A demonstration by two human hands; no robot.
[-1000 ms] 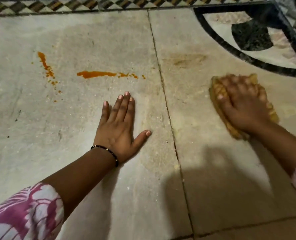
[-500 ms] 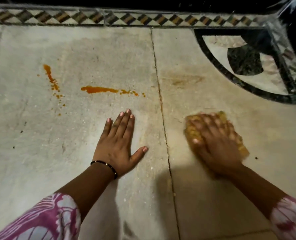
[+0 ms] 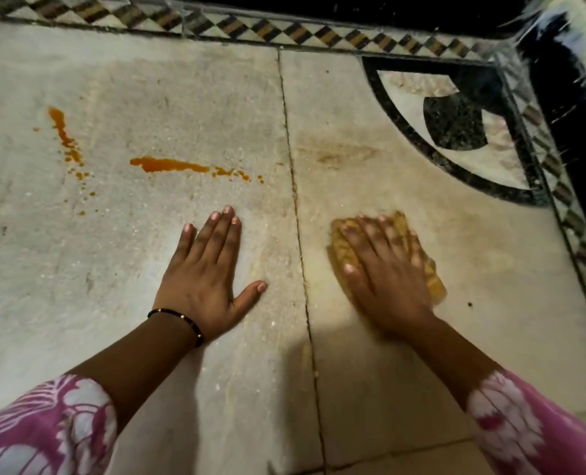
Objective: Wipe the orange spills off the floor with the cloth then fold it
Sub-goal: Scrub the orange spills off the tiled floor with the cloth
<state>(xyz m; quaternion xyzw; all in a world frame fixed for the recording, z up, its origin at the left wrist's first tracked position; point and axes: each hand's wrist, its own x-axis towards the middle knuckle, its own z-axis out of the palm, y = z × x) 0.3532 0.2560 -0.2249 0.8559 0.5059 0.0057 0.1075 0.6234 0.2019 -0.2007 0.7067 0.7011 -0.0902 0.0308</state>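
Yellow cloth (image 3: 435, 286) mostly hidden (blurred) under right hand (image 3: 384, 282).

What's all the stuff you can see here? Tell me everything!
orange spills: two streaks plus drops, orange, left slab beyond the left hand
cloth: one, yellow, right slab, under the right hand
smear: one, faint brown, right slab beyond the cloth
floor: one, pale stone, everywhere underneath
checkered border: one, dark and pale, far edge
bracelet: one, black, left wrist
sleeves: two, pink and white, forearms
left hand: one, flat on the floor
right hand: one, pressing the cloth

No legible text or labels anywhere
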